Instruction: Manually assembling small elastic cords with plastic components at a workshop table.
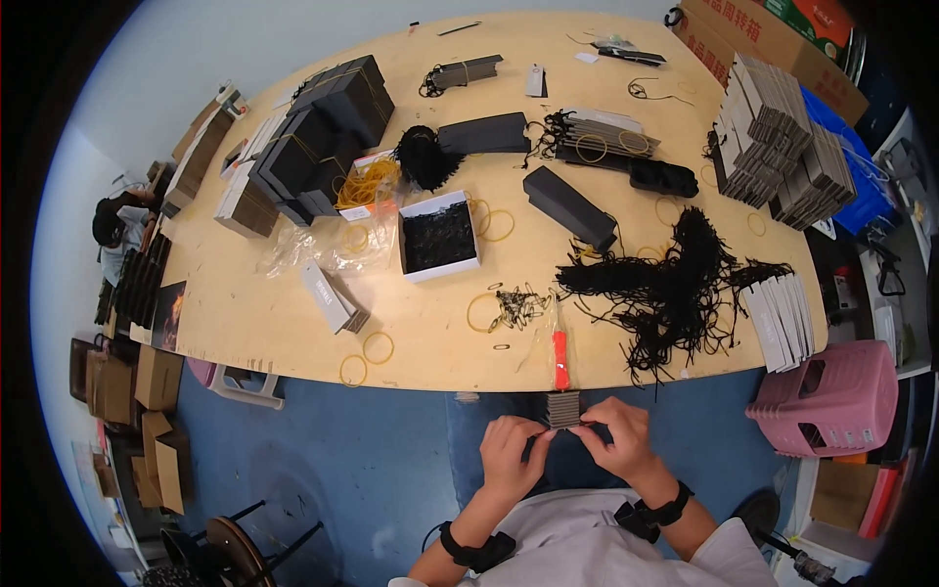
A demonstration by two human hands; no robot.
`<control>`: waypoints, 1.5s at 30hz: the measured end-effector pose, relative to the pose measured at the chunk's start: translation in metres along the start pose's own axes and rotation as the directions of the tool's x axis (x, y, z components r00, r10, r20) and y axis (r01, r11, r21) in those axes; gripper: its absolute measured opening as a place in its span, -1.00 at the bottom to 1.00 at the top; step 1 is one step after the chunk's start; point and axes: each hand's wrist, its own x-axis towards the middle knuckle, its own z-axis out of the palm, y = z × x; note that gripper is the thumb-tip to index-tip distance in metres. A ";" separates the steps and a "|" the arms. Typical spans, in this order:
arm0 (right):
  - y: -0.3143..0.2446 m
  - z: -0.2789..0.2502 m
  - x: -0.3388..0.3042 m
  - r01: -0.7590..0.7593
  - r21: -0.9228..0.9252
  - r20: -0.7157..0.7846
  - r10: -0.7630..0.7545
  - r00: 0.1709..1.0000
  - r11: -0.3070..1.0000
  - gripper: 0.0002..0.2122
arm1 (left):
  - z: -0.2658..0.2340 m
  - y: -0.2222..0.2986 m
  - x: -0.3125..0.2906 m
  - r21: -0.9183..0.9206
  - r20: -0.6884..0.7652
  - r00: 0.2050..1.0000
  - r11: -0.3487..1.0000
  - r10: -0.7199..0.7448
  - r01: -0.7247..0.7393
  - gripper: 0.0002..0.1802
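Note:
Just off the table's front edge, a small stack of grey-edged cards point(562, 410) is held edge-on between both hands. My left hand point(513, 452) pinches its near left corner with thumb and finger. On the other side my right hand point(620, 442) grips the near right corner the same way. Directly beyond the stack, a red-handled tool point(560, 360) with a thin tip lies on the table; its kind is unclear. Small dark safety pins point(520, 307) lie in a loose pile past it. Right of them spreads a heap of black cords point(685, 284).
White tags point(780, 321) lean at the right edge near a pink stool point(831, 401). A white box of black pieces point(437, 237), yellow rubber bands point(370, 184) and dark card stacks point(342, 103) stand left. Grey card stacks point(773, 132) rise far right. Another person point(122, 220) sits far left.

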 end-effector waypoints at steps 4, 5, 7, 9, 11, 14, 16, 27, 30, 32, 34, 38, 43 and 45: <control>-0.002 -0.006 0.003 -0.071 0.027 0.032 0.070 0.997 0.997 -0.77 | 0.000 0.000 0.007 0.003 -0.012 0.999 0.999 0.035 -0.035 -0.72; -0.004 -0.014 0.008 -0.011 0.018 0.020 0.011 1.000 1.000 -0.77 | -0.001 0.001 0.005 0.000 -0.013 0.999 0.999 0.034 -0.034 -0.72; -0.001 -0.026 0.011 -0.005 -0.049 -0.077 0.001 0.997 0.999 -0.81 | -0.002 0.000 0.002 0.005 -0.006 0.999 0.999 0.040 -0.040 -0.67; -0.002 -0.045 0.033 -0.113 -0.151 -0.092 0.100 0.991 0.982 -0.82 | -0.004 0.002 0.001 0.000 0.001 0.999 0.999 0.039 -0.039 -0.66; 0.000 -0.061 0.056 -0.220 -0.244 -0.110 0.199 0.974 0.944 -0.84 | -0.005 0.000 0.000 0.000 0.007 1.000 1.000 0.030 -0.030 -0.65; 0.008 -0.072 0.071 -0.111 -0.375 0.122 0.168 0.978 0.920 -0.86 | -0.004 -0.001 0.001 -0.005 0.039 0.999 1.000 0.023 -0.023 -0.64; 0.013 -0.072 0.071 -0.031 -0.398 0.258 0.144 0.955 0.917 -0.87 | -0.003 -0.001 -0.001 -0.019 0.055 0.998 1.000 -0.014 0.015 -0.63; 0.005 -0.054 0.094 0.073 -0.379 0.290 0.044 0.956 0.922 -0.89 | -0.028 -0.002 0.051 0.157 -0.167 0.972 0.969 -0.163 0.190 -0.80; 0.000 -0.049 0.106 0.050 -0.330 0.189 0.014 0.982 0.943 -0.88 | -0.027 -0.002 0.083 0.257 -0.181 0.957 0.929 -0.227 0.268 -0.84; -0.005 -0.048 0.113 0.044 -0.299 0.121 -0.008 0.993 0.953 -0.88 | -0.027 -0.001 0.091 0.273 -0.168 0.954 0.918 -0.248 0.287 -0.85; -0.011 -0.049 0.120 0.014 -0.151 -0.110 -0.031 0.993 0.988 -0.89 | -0.029 -0.001 0.096 0.404 -0.090 0.977 0.889 -0.195 0.215 -0.84; -0.006 -0.049 0.113 -0.001 0.184 -0.269 0.051 0.962 0.983 -0.89 | -0.031 0.000 0.101 0.414 -0.035 0.973 0.882 -0.230 0.223 -0.86; -0.013 -0.028 0.097 -0.217 0.174 -0.022 0.224 0.974 0.960 -0.92 | -0.024 0.012 0.099 -0.091 0.005 0.905 0.901 -0.426 0.425 -0.92; -0.016 -0.013 0.097 -0.297 0.235 0.047 0.295 0.954 0.925 -0.90 | -0.019 0.019 0.099 -0.167 0.037 0.887 0.873 -0.460 0.459 -0.95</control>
